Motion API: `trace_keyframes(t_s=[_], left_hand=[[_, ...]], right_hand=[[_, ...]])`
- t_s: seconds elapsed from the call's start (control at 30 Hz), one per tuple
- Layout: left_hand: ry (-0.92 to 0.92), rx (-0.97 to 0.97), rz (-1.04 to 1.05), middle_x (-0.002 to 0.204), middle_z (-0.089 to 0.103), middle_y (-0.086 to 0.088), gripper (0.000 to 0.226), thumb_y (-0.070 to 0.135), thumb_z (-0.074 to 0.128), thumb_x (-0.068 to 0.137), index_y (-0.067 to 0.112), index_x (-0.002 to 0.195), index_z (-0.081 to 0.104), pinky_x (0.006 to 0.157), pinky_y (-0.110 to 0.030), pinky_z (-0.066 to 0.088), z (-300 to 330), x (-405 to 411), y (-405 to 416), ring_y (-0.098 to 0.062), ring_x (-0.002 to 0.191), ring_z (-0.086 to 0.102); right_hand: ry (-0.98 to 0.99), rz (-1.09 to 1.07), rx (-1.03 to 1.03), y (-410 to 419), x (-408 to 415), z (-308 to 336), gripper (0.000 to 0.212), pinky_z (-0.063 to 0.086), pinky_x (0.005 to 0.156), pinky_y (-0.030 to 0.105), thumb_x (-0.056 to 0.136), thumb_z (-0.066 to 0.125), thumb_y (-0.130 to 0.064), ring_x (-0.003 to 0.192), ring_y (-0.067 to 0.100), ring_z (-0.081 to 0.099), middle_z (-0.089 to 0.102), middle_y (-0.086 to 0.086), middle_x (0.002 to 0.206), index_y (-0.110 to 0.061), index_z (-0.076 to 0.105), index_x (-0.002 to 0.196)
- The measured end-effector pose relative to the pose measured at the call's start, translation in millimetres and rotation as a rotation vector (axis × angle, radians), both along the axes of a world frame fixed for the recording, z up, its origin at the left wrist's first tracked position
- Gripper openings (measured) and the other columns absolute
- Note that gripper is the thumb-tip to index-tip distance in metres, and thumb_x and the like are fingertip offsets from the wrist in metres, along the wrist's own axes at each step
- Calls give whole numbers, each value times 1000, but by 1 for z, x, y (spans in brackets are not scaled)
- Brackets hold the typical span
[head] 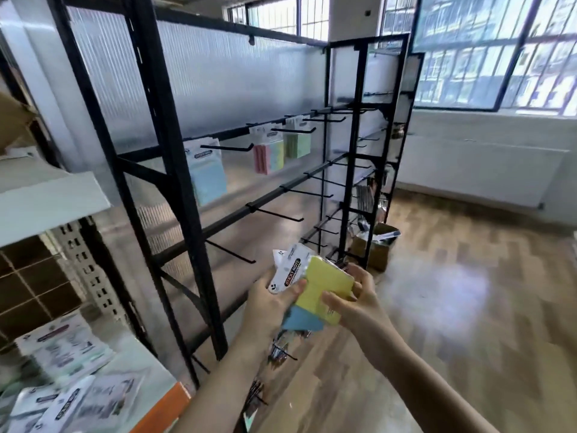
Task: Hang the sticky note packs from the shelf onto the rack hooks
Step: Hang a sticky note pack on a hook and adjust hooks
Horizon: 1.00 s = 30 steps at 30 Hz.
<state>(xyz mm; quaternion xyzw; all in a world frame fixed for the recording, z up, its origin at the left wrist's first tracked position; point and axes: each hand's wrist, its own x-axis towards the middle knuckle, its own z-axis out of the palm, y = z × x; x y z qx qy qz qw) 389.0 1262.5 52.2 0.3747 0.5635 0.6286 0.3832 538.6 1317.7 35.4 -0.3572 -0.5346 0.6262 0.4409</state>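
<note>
My left hand (270,307) grips a small stack of sticky note packs by their white header cards; a blue pack (301,321) shows underneath. My right hand (356,304) pinches the yellow pack (324,289) on top of the stack. Both hands are in front of the black rack (175,170), below its hooks. On the upper rail hang a blue pack (207,173), a pink-and-blue pack (268,153) and a green pack (296,142). More packs (62,379) lie on the shelf at lower left.
Several bare black hooks (274,214) stick out from the lower rails toward me. A second narrow rack (365,145) stands at the far end, with a cardboard box (376,248) beside its foot. Wooden floor (468,292) spreads to the right under the windows.
</note>
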Motion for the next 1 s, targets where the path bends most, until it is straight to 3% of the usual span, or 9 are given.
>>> trace_keyframes(t_s=[0.07, 0.17, 0.3, 0.4, 0.5, 0.67, 0.8, 0.93, 1.0], left_hand=[[-10, 39, -21, 86, 75, -5, 39, 34, 78, 65, 17, 98, 68, 65, -38, 59, 4, 6, 26, -25, 73, 72], [-13, 49, -58, 90, 74, -9, 48, 35, 80, 68, 15, 109, 64, 62, -37, 58, 12, 7, 63, -26, 74, 72], [112, 89, -175, 87, 75, -5, 33, 29, 77, 78, 22, 108, 64, 55, -26, 55, 30, 5, 111, -19, 72, 72], [162, 118, -164, 81, 73, -5, 21, 32, 76, 79, 28, 97, 65, 50, -22, 50, 42, -1, 146, -12, 62, 67], [179, 126, -104, 77, 70, -9, 30, 39, 76, 76, 24, 98, 63, 44, -20, 43, 45, -8, 181, -9, 54, 57], [114, 145, -15, 52, 53, 12, 41, 53, 67, 69, 19, 91, 58, 40, -14, 36, 45, -14, 228, 0, 40, 45], [60, 114, 38, 86, 68, -5, 36, 54, 62, 70, 28, 93, 55, 46, -26, 52, 49, -15, 255, -10, 63, 67], [137, 78, 60, 97, 65, -15, 43, 59, 61, 69, 25, 94, 51, 65, -48, 58, 50, -14, 285, -28, 82, 67], [166, 79, 91, 94, 66, -13, 51, 63, 65, 73, 20, 97, 52, 67, -46, 57, 49, -14, 298, -25, 79, 68]], right_hand=[[-128, -80, 177, 29, 4, 8, 63, 54, 62, 20, 81, 73, -7, 85, 1, 66, 55, 2, 109, -27, 35, 129], [-380, -177, 473, 81, 6, 25, 42, 55, 82, 36, 81, 73, -29, 105, 19, 58, 49, -3, 111, -20, 54, 117], [-534, -85, 563, 139, -1, 55, 22, 47, 59, 19, 77, 66, -56, 69, -1, 61, 64, -14, 75, -35, 60, 80], [-468, -40, 528, 177, -12, 66, 15, 43, 49, 9, 82, 71, -40, 57, -8, 60, 68, -25, 73, -33, 58, 84], [-365, -51, 481, 208, -20, 70, 14, 42, 47, 10, 85, 71, -32, 52, -6, 57, 68, -16, 66, -24, 60, 82], [-180, -188, 374, 242, -26, 71, 17, 40, 45, 16, 89, 65, -27, 51, 7, 53, 66, -2, 66, -14, 59, 82], [-37, -202, 187, 271, -10, 71, 18, 40, 42, 20, 96, 55, -23, 57, 14, 53, 59, 5, 72, -11, 54, 82], [30, -105, 102, 305, 3, 70, 20, 37, 40, 18, 95, 50, -13, 54, 14, 48, 53, 0, 65, -16, 55, 76], [12, -27, 106, 323, 4, 72, 28, 38, 41, 19, 92, 49, -9, 50, 12, 49, 53, -1, 62, -22, 59, 69]])
